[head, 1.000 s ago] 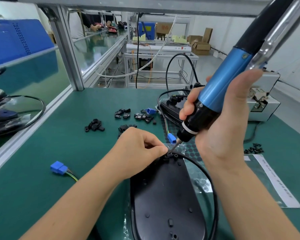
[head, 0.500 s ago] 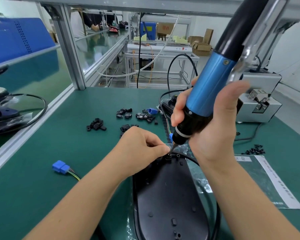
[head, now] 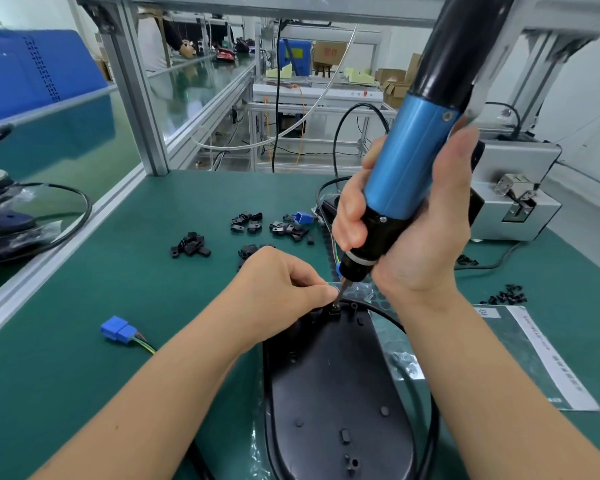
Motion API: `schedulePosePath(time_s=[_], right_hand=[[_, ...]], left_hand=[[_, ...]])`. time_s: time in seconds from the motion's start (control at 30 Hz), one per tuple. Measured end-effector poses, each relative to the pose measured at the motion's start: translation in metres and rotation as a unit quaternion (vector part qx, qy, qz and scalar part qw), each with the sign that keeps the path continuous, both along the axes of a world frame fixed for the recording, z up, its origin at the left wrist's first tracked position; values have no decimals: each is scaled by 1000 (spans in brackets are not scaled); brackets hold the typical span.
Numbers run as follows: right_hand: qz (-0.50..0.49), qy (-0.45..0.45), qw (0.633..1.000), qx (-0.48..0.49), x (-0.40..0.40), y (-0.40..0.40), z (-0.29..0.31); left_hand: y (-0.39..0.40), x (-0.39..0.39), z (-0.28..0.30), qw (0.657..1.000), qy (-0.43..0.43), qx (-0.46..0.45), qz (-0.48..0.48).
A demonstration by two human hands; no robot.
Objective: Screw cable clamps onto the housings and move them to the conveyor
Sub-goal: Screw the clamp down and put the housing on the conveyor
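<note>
Right now the fastening is mid-way: the right hand (head: 416, 216) is wrapped around the blue electric screwdriver (head: 409, 161), its bit bearing down on the cable clamp (head: 334, 309) at the twelve o'clock end of the black housing (head: 336, 393). The left hand (head: 278, 289), fingers curled, pinches at the clamp beside the bit. I'd judge this screw not yet seated. Loose clamps (head: 257, 223) lie scattered at eleven o'clock. One finished-looking unit sits on the conveyor (head: 66, 140) at nine o'clock; this housing has yet to go there.
</note>
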State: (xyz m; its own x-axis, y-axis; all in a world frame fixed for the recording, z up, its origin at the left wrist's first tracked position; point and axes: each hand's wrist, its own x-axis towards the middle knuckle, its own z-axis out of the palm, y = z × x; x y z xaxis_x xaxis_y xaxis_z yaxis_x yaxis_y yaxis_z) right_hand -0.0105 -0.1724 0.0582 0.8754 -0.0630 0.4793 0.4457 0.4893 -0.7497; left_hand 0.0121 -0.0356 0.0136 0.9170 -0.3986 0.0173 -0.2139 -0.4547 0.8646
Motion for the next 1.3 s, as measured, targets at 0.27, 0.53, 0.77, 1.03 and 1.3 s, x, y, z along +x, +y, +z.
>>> schedulePosePath(time_s=[0.27,0.53,0.77,1.03,1.3], right_hand=[[60,-56,996,-31,6,1,8],[123,-51,990,-36,11,2,10],[152,-54,986,-28,12,0,8],[96,-21,995,31,13,-8,6],[-211,185,960,10,-10,-82,15]], left_hand=[[0,-2,2,1000,-3,0,6],[-2,-2,-1,1000,-13,5,15],[-2,-3,-1,1000,-19,7,14],[-2,-6,1,999,-35,10,0],[12,-11,11,997,-33,47,-53]])
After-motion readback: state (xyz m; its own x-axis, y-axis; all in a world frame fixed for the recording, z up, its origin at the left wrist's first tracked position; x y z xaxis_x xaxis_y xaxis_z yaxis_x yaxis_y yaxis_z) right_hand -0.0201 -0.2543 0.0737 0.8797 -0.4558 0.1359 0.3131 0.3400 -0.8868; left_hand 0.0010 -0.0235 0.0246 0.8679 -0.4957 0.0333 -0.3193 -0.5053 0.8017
